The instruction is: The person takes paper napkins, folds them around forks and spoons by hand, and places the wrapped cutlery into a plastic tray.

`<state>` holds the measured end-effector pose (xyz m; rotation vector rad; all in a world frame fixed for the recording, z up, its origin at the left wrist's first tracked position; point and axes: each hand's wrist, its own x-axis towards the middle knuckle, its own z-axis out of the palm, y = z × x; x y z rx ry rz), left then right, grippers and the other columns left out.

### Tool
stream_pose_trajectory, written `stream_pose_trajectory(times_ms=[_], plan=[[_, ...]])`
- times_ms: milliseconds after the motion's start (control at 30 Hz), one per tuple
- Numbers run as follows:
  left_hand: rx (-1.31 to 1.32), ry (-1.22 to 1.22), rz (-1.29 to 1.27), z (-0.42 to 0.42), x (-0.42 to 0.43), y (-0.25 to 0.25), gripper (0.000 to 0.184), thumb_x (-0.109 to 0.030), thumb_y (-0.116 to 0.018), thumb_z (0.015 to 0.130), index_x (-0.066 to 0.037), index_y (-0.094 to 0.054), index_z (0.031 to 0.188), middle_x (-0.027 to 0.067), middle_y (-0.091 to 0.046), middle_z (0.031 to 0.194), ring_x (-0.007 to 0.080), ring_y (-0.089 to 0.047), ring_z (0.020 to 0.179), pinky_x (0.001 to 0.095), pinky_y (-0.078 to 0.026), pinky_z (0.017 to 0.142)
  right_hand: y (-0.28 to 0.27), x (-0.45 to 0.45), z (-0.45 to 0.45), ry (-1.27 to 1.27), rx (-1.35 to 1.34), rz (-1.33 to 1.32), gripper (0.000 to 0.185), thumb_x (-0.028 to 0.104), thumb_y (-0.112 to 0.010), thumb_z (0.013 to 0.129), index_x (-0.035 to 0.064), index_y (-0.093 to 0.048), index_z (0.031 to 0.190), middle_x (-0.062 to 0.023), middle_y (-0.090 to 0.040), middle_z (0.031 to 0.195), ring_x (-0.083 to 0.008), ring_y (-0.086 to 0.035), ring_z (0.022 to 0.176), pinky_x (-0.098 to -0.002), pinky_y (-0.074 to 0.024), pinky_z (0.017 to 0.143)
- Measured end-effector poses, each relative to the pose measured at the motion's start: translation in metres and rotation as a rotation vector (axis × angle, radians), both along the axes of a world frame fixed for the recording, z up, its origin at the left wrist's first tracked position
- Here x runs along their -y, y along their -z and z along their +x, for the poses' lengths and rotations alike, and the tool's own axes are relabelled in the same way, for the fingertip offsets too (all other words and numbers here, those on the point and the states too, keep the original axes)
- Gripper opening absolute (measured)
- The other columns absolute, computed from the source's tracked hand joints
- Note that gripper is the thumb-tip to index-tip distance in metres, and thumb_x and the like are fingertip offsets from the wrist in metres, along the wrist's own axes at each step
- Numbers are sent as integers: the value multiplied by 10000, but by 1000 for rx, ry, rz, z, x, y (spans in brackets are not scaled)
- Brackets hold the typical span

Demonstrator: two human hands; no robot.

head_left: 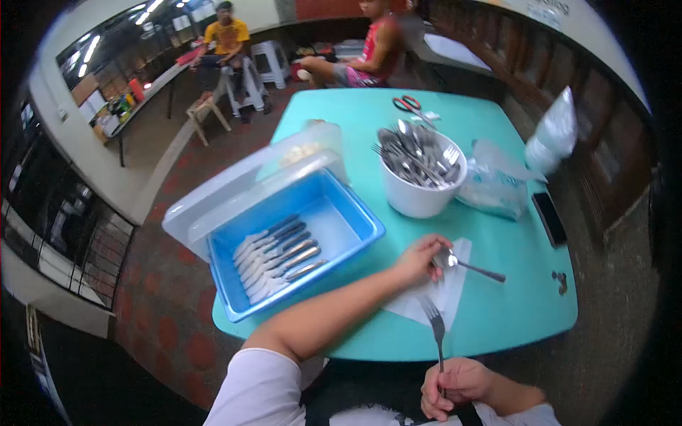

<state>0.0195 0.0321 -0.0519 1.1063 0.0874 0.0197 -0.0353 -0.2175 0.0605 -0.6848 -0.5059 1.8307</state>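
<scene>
My left hand (423, 259) reaches across the table, its fingers curled at the bowl of a spoon (483, 272) whose handle points right. Beneath the spoon lies a white paper napkin (455, 302) on the turquoise table. Low in the view, near the table's front edge, my right hand (457, 387) is closed around the handle of a fork (437, 326), tines up. To the left, a blue bin (341, 245) holds several napkin-wrapped cutlery bundles (273, 263) in a row. Behind my left hand stands a white bucket (415, 202) full of spoons and forks.
A clear plastic lid (249, 184) leans along the bin's far side. Red-handled scissors (412, 106), a plastic bag (497, 184), a phone (549, 219) and several coins (561, 282) lie on the table (341, 106). Two people sit beyond it.
</scene>
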Motion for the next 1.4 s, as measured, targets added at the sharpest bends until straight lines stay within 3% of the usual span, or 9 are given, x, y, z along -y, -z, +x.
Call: stream_pose_trajectory(times_ms=[100, 167, 267, 367, 633, 967, 1167, 1233, 1400], plan=[[-52, -22, -6, -6, 1, -8, 368, -391, -370, 1060, -96, -562, 1169, 65, -619, 919, 138, -586, 596, 256, -488, 503, -16, -1, 9, 192, 276, 41, 281, 287, -509, 1017, 58, -542, 856, -37, -622, 876, -97, -473, 637, -248, -376, 559], [-58, -61, -50, -7, 0, -11, 521, -506, -317, 1045, -66, -562, 1178, 74, -626, 890, 151, -592, 623, 249, -472, 516, 1, -12, 37, 567, 1351, 239, 132, 123, -551, 948, 30, -598, 867, -101, -627, 867, -184, -499, 610, -329, -414, 574], [45, -17, -57, -8, -3, -11, 794, -735, -228, 945, -46, -552, 1170, 71, -629, 854, 147, -604, 631, 232, -459, 514, -14, -36, 72, 695, 2186, -44, 242, 151, -629, 888, 137, -704, 1118, -107, -564, 808, -303, -572, 718, -409, -470, 635], [69, -23, -71, -13, -1, -17, 847, -769, -202, 919, -32, -538, 1165, 76, -607, 852, 139, -598, 629, 228, -450, 507, 0, -40, 97, 687, 2367, -74, 218, 209, -677, 850, 133, -723, 1050, -88, -528, 784, -275, -571, 784, -406, -483, 669], [-43, -54, 50, -7, 1, -18, 238, -193, -393, 1050, -48, -511, 1196, 61, -565, 846, 121, -560, 619, 236, -430, 509, 17, -46, 112, 647, 2374, -99, 178, 230, -699, 827, 122, -745, 961, -92, -543, 885, -278, -555, 888, -410, -485, 705], [21, -15, 214, -12, 7, -19, 230, -133, -363, 1052, -44, -507, 1208, 52, -551, 887, 105, -553, 658, 244, -443, 538, 29, -56, 140, 302, 1929, -169, 273, 251, -512, 972, 54, -697, 933, -124, -608, 697, -298, -599, 680, -401, -485, 697], [42, 8, 195, -14, 9, -16, 228, -142, -384, 1049, -55, -518, 1210, 47, -562, 928, 90, -544, 650, 235, -450, 522, 31, -53, 146, 195, 1621, -179, 276, 220, -466, 992, 36, -632, 871, -75, -587, 716, -199, -567, 684, -336, -466, 684], [42, -22, 129, -17, 10, -23, 241, -174, -394, 1051, -50, -510, 1222, 44, -575, 940, 84, -549, 685, 237, -455, 550, 25, -51, 140, 159, 1614, -226, 268, 218, -466, 967, 46, -647, 871, -122, -621, 773, -269, -599, 754, -388, -473, 734], [103, -323, 897, -18, -6, -40, 212, -158, -533, 974, -21, -579, 1129, 117, -625, 1085, 252, -619, 844, 363, -508, 700, 23, -42, 130, -23, 1628, -246, 270, 220, -460, 987, 41, -633, 883, -72, -592, 743, -206, -571, 707, -347, -467, 714]])
